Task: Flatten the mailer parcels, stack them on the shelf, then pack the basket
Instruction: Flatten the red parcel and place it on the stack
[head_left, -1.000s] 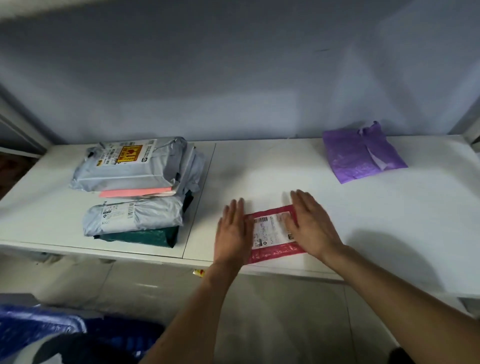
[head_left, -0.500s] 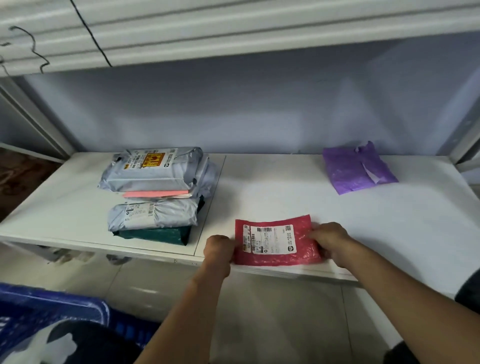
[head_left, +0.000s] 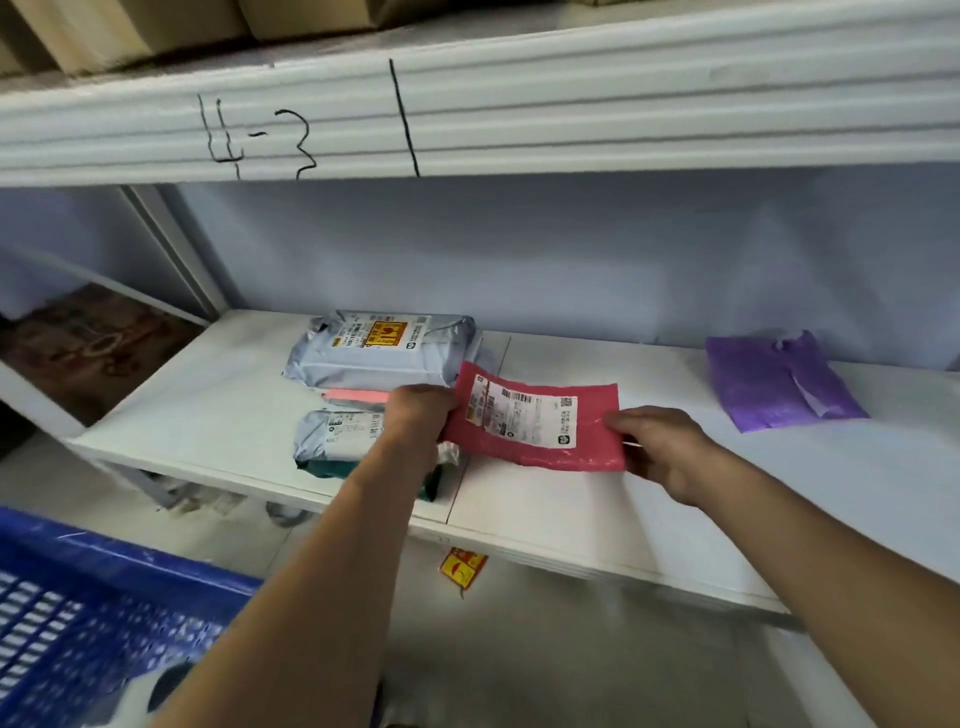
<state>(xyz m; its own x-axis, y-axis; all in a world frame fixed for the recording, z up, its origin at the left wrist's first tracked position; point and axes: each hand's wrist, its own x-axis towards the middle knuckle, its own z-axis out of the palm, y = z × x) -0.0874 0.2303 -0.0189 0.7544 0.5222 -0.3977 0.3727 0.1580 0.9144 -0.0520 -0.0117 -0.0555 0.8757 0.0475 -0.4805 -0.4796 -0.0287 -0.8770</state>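
Observation:
A flat red mailer (head_left: 540, 423) with a white label hangs just above the white shelf (head_left: 597, 509). My left hand (head_left: 418, 413) grips its left end and my right hand (head_left: 660, 447) pinches its right end. Its left end is raised toward the stack of parcels (head_left: 382, 348) at the shelf's left: a big grey mailer on top, a pink one under it, a smaller grey one and a dark green one in front. A purple mailer (head_left: 774, 382) lies flat at the far right. The blue basket (head_left: 93, 608) sits at the lower left.
The upper shelf's white front edge (head_left: 467, 119), marked with black handwriting, runs across the top, with cardboard boxes above it. A small orange-red sticker (head_left: 462, 566) lies on the pale floor under the shelf. A neighbouring bay opens at the left.
My hands stopped pressing the red mailer, took hold of its two ends, lifted it off the shelf's front and carried it back and left toward the stack. The view tilted upward.

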